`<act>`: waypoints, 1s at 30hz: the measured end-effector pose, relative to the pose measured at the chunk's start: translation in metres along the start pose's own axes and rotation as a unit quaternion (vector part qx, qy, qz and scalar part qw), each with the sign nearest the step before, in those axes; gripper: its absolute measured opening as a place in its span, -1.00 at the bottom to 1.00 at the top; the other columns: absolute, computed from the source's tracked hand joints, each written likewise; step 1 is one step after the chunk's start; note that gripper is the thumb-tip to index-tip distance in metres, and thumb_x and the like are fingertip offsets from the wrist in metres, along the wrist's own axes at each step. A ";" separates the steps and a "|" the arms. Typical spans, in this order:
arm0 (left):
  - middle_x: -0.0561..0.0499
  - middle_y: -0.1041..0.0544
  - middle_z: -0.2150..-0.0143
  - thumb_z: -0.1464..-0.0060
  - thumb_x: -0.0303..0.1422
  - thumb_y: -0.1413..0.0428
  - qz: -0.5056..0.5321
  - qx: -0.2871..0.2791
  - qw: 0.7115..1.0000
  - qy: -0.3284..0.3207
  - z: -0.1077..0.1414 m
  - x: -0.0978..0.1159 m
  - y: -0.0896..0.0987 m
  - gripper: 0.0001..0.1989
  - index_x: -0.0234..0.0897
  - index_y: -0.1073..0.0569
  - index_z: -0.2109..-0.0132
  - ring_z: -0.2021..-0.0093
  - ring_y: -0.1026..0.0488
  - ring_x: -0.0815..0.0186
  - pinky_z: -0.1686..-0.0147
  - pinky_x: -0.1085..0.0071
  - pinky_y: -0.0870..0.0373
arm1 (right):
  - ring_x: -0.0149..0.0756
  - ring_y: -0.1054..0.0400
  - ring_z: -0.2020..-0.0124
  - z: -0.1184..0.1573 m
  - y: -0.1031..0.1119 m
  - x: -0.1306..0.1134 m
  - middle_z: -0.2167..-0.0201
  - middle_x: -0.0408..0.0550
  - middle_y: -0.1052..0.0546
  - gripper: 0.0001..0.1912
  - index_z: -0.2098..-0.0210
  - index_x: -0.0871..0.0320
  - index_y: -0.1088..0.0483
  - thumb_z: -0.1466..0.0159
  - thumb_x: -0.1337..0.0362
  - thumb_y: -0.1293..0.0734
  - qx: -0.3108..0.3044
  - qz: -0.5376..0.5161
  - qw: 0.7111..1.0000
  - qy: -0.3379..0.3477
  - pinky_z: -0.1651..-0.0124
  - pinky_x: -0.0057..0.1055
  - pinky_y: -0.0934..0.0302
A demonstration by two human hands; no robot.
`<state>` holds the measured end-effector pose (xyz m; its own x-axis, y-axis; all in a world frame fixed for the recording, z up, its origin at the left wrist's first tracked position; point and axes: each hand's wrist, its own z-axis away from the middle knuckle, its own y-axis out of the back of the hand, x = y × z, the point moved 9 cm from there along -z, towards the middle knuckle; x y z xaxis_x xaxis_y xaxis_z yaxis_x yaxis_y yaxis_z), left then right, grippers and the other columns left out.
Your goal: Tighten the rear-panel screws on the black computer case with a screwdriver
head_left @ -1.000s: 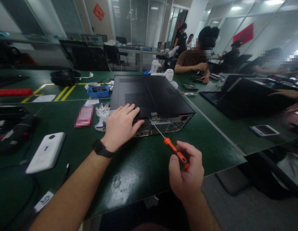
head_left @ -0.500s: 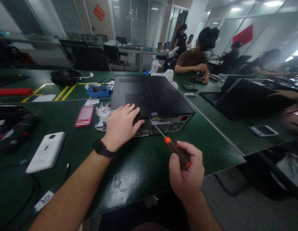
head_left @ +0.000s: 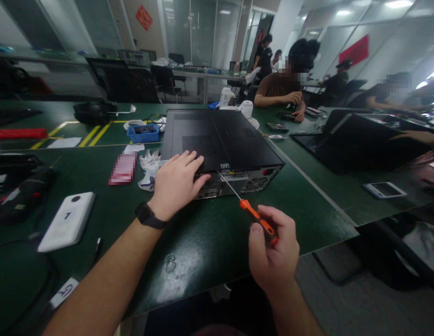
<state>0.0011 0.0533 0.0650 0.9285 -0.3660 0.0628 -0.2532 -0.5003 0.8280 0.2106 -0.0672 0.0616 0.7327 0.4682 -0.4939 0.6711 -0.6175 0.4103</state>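
Observation:
A black desktop computer case (head_left: 238, 135) lies on its side on the green table, its back panel with the fan grille (head_left: 256, 184) facing me. My left hand (head_left: 180, 179) rests open on the near left corner of the case, fingers on the top panel and thumb over the back edge. In my right hand (head_left: 273, 247) is an orange and dark-grey screwdriver (head_left: 245, 205), gripped by its handle. Its thin shaft points up and left, and the tip meets the back panel's upper edge near the middle. Whether a screw sits under the tip is too small to tell.
Left of the case are a white glove (head_left: 150, 170), a blue bin (head_left: 143, 133), a pink pixelated item (head_left: 123, 168) and a white power bank (head_left: 67, 221). To the right stand a black laptop (head_left: 350, 140) and a phone (head_left: 384, 190). A co-worker (head_left: 278, 91) sits across the table.
The screwdriver handle has turned in my right hand, showing more orange, and that hand has shifted very slightly right. Tip and left hand keep their places.

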 end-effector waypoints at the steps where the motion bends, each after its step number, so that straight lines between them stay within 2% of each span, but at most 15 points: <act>1: -0.22 -0.50 -0.30 -0.30 -0.15 -0.15 -0.001 0.001 1.000 0.000 0.000 0.000 0.000 -0.53 -0.30 -0.49 -0.24 -0.32 -0.42 -0.05 -0.31 0.00 -0.34 | -0.28 -0.57 0.34 0.002 0.000 0.003 0.24 -0.04 -0.62 -0.73 -0.03 0.11 -0.42 -0.34 0.29 -0.30 0.006 0.002 1.000 -0.005 0.28 -0.35 -0.48; 6: -0.21 -0.50 -0.30 -0.30 -0.15 -0.16 0.003 0.002 1.000 0.002 0.000 0.000 0.000 -0.53 -0.31 -0.49 -0.24 -0.32 -0.42 -0.05 -0.33 0.02 -0.33 | -0.33 -0.53 0.47 0.006 -0.002 0.015 0.37 -0.13 -0.61 -0.78 -0.01 0.09 -0.44 -0.41 0.22 -0.28 -0.003 0.007 0.999 -0.047 0.39 -0.40 -0.42; 10: -0.22 -0.49 -0.30 -0.30 -0.15 -0.16 0.013 0.002 1.000 0.004 0.001 -0.001 0.000 -0.53 -0.29 -0.49 -0.25 -0.33 -0.41 -0.04 -0.34 0.01 -0.31 | -0.26 -0.57 0.31 0.001 -0.004 0.001 0.24 -0.03 -0.60 -0.75 -0.01 0.12 -0.42 -0.37 0.26 -0.26 -0.022 -0.006 1.000 -0.005 0.27 -0.33 -0.48; 12: -0.21 -0.50 -0.30 -0.30 -0.15 -0.16 0.010 0.003 1.000 0.004 0.001 -0.001 0.000 -0.53 -0.28 -0.48 -0.25 -0.33 -0.42 -0.04 -0.34 0.01 -0.31 | -0.25 -0.57 0.30 0.000 -0.002 -0.003 0.21 -0.02 -0.60 -0.73 -0.02 0.12 -0.41 -0.34 0.29 -0.28 0.000 -0.004 1.000 0.015 0.26 -0.32 -0.49; 15: -0.20 -0.50 -0.30 -0.31 -0.14 -0.15 0.000 0.003 1.000 0.001 0.000 0.000 0.000 -0.53 -0.29 -0.49 -0.24 -0.32 -0.42 -0.03 -0.33 0.03 -0.32 | -0.30 -0.56 0.41 0.004 0.000 0.003 0.28 -0.06 -0.62 -0.75 -0.02 0.11 -0.44 -0.36 0.29 -0.31 0.022 0.010 1.000 0.008 0.35 -0.38 -0.46; 18: -0.19 -0.50 -0.30 -0.31 -0.13 -0.14 -0.009 0.004 1.000 -0.001 0.000 0.000 0.001 -0.53 -0.30 -0.49 -0.24 -0.32 -0.42 -0.03 -0.33 0.04 -0.33 | -0.34 -0.55 0.47 0.007 -0.005 0.013 0.32 -0.09 -0.63 -0.77 -0.02 0.10 -0.45 -0.42 0.26 -0.27 -0.010 0.009 0.999 -0.034 0.41 -0.42 -0.43; 21: -0.19 -0.50 -0.30 -0.31 -0.13 -0.15 -0.012 0.004 1.000 -0.002 0.000 0.001 0.001 -0.53 -0.30 -0.49 -0.23 -0.32 -0.43 -0.03 -0.32 0.04 -0.33 | -0.29 -0.58 0.37 0.006 -0.006 0.007 0.24 -0.03 -0.63 -0.73 -0.05 0.12 -0.43 -0.39 0.24 -0.27 -0.026 0.000 0.999 -0.027 0.34 -0.38 -0.47; 25: -0.21 -0.49 -0.30 -0.32 -0.13 -0.14 -0.011 0.002 1.000 -0.001 0.000 0.001 0.001 -0.53 -0.31 -0.49 -0.23 -0.32 -0.43 -0.04 -0.32 0.02 -0.33 | -0.26 -0.59 0.31 0.002 -0.001 -0.003 0.22 -0.03 -0.62 -0.75 0.00 0.11 -0.42 -0.33 0.28 -0.33 0.009 0.012 1.000 0.012 0.29 -0.35 -0.49; 30: -0.19 -0.50 -0.30 -0.31 -0.13 -0.15 -0.008 0.002 1.000 -0.001 0.000 0.000 0.000 -0.53 -0.29 -0.49 -0.23 -0.32 -0.42 -0.03 -0.32 0.03 -0.33 | -0.32 -0.56 0.45 0.006 -0.004 0.012 0.32 -0.09 -0.63 -0.78 0.00 0.09 -0.44 -0.42 0.21 -0.27 -0.011 0.002 0.999 -0.053 0.40 -0.40 -0.43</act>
<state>0.0014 0.0532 0.0646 0.9321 -0.3589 0.0484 -0.2389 -0.5090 0.8269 0.2163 -0.0627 0.0494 0.7201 0.3962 -0.5696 0.6716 -0.6045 0.4284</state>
